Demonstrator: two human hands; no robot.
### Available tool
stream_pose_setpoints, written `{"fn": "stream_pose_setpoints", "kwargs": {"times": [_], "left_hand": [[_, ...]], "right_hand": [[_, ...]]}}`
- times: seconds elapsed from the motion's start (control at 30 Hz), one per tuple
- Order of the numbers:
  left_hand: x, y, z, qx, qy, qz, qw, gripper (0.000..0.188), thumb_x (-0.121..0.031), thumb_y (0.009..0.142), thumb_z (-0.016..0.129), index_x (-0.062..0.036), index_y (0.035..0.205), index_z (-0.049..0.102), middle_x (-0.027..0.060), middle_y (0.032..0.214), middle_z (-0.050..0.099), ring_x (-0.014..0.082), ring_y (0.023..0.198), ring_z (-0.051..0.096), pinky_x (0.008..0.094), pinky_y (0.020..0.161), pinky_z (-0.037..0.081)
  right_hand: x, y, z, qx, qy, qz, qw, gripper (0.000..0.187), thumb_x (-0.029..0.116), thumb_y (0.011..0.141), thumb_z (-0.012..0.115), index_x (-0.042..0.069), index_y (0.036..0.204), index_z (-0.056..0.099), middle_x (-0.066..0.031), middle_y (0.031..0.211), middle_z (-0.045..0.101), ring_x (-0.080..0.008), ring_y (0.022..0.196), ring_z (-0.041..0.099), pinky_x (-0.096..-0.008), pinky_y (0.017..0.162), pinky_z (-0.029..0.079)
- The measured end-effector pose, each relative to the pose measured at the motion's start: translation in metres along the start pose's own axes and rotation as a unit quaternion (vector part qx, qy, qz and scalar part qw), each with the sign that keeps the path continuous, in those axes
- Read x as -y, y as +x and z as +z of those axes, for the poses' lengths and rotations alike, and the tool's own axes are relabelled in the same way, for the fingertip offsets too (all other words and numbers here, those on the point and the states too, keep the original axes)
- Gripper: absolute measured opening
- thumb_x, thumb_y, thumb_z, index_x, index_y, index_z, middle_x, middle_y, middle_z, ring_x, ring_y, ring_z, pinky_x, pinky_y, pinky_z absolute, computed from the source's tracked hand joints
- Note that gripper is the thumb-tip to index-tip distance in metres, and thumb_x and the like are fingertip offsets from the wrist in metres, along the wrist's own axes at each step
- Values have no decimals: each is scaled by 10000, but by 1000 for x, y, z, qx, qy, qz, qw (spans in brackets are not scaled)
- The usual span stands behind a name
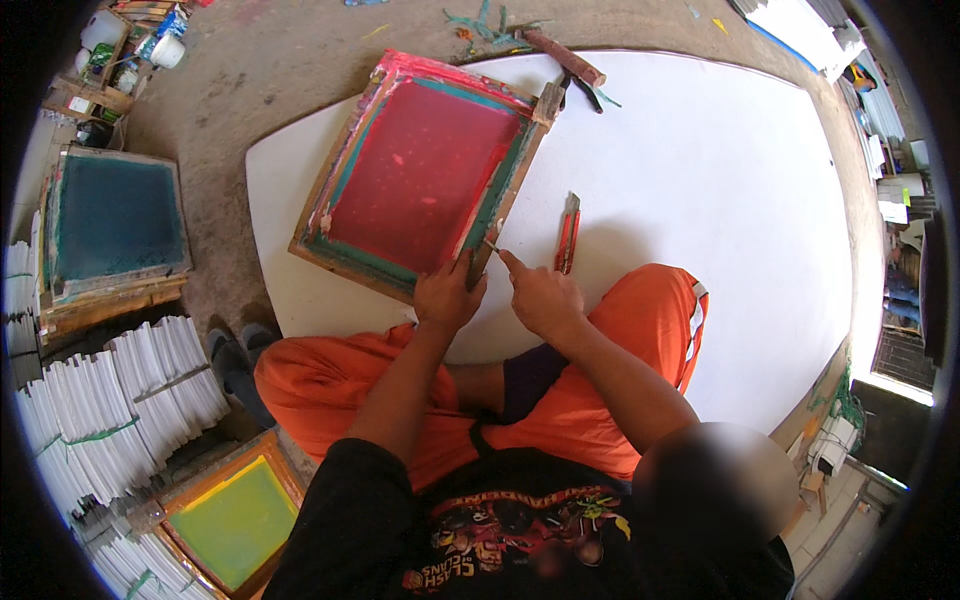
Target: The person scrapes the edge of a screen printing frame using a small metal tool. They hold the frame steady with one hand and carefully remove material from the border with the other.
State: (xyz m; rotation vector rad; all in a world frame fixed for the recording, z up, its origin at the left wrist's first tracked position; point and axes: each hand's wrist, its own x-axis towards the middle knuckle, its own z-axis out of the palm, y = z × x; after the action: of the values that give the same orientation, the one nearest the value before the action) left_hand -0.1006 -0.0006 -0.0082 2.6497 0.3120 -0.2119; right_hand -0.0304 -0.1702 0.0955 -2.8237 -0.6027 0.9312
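Observation:
A wooden screen-printing frame (420,185) with red mesh and green-and-pink stained edges lies tilted on a white board. My left hand (447,298) grips its near right corner, fingers over the wooden edge. Just to the right, my right hand (545,300) is closed, its index finger stretched along a thin tool (491,244) whose metal tip meets the frame's right side rail. Most of that tool is hidden in the hand, so its kind is unclear. Beyond my right hand rests a red utility knife (568,235), its blade end pointing away from me.
The white board (730,210) spreads beneath me. Past the frame's far right corner lie a brown cylindrical piece (566,57) and black-handled pliers (588,92). On the left are a dark-blue screen frame (118,220), bundled white stacks (90,410) and a yellow-green screen frame (235,525).

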Motion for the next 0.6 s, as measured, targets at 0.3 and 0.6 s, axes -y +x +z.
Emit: {"fn": "stream_pose_setpoints", "kwargs": {"times": [0.3, 0.6], "left_hand": [[-3, -3, 2, -56, 14, 39, 998, 555, -434, 929, 717, -114, 1379, 668, 131, 1031, 770, 346, 822, 759, 513, 811, 591], [-1, 0, 1, -37, -10, 32, 999, 604, -435, 941, 728, -100, 1435, 637, 173, 1115, 774, 389, 909, 760, 518, 843, 599]], "right_hand": [[-8, 9, 21, -18, 131, -35, 991, 565, 213, 1080, 453, 266, 1640, 396, -270, 956, 732, -460, 895, 744, -594, 827, 590], [-23, 21, 41, -39, 138, -67, 987, 598, 219, 1073, 495, 192, 1655, 358, -304, 980, 730, -458, 865, 744, -571, 831, 591]]}}
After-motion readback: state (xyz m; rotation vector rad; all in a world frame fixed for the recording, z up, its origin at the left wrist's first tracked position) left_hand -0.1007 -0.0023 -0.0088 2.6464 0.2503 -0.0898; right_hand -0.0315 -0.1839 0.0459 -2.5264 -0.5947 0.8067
